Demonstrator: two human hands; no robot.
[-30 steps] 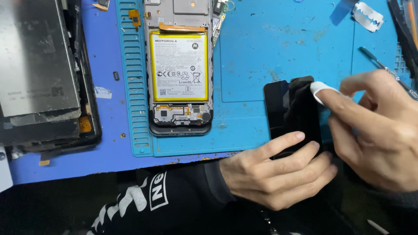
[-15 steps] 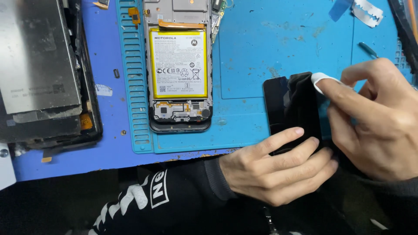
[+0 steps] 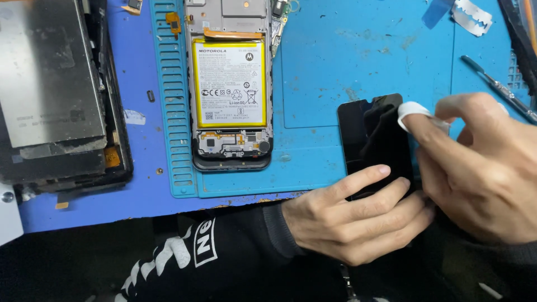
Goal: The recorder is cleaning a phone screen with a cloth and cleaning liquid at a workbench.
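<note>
A black phone screen panel lies on the blue work mat, near its front edge. The left hand rests fingers flat on the panel's lower end, pinning it, not clasped. The right hand presses a white wipe under its fingertips against the panel's upper right (the fingers are closed together on it). Left of them sits an opened phone with a yellow-bordered white battery label. Farther left lies a dismantled tablet; a razor blade and metal tool lie beyond.
</note>
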